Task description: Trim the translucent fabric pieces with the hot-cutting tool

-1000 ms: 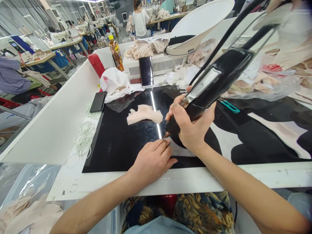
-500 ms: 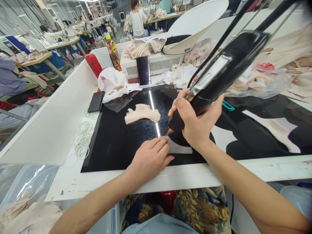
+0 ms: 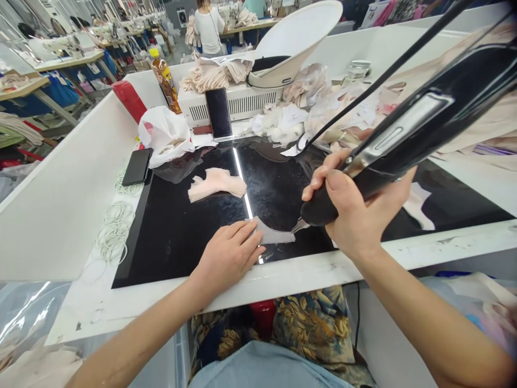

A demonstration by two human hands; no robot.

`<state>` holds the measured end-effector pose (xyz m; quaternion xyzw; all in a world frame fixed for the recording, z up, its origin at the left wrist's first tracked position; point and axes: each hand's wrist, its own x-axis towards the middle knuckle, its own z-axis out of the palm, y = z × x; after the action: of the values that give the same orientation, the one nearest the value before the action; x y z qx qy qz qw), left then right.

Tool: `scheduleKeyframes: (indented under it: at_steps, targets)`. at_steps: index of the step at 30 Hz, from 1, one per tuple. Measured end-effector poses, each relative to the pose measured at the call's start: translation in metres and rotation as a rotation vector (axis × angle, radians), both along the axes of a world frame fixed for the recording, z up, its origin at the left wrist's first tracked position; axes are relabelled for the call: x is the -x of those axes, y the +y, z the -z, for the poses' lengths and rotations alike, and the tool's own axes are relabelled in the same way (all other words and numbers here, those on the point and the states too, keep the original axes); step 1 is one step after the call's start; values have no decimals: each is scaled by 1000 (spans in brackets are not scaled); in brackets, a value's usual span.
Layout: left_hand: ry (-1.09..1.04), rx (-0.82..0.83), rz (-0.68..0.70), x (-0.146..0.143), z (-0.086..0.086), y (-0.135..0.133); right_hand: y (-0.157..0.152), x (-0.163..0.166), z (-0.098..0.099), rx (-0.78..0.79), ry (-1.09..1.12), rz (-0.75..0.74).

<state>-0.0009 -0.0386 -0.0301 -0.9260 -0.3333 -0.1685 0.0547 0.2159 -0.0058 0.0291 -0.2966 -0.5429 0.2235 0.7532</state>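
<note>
My left hand [image 3: 231, 252] lies flat, pressing the left end of a curved whitish fabric piece [image 3: 276, 233] onto the black glossy work surface [image 3: 169, 237]. The fingers are stretched out, and they cover part of the piece. My right hand [image 3: 355, 215] is wrapped round a thick black handheld tool [image 3: 399, 145] with a silver panel, held at a slant. Its narrow metal tip [image 3: 299, 225] is at the right end of the fabric piece. Farther back lies a small stack of pale pink fabric pieces [image 3: 218, 183].
To the left are a dark phone [image 3: 137, 167] and pale green elastic bands [image 3: 115, 231]. A white plastic bag [image 3: 163, 134], a standing phone [image 3: 218, 113], a bottle [image 3: 165, 81] and a white visor hat [image 3: 299, 37] line the back. A black cable [image 3: 375, 81] crosses the right side.
The tool's tip has moved from the fabric piece's left end by my fingers to its right end. My right hand went right with it, and the camera view has shifted.
</note>
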Motion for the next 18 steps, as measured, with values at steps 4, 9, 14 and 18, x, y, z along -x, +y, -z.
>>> scheduleKeyframes:
  at_steps: [4, 9, 14, 18]
  targets:
    - [2, -45, 18, 0, -2, 1, -5, -3, -2, -20, -6, 3]
    - [13, -137, 16, -2, -10, -2, -8, -6, -1, -13, -10, 17]
    - [-4, 4, 35, -18, -17, 0, -5, -8, 2, -19, 8, 57]
    - [-24, 159, 32, -37, -17, 9, -2, -7, 5, 9, 46, 105]
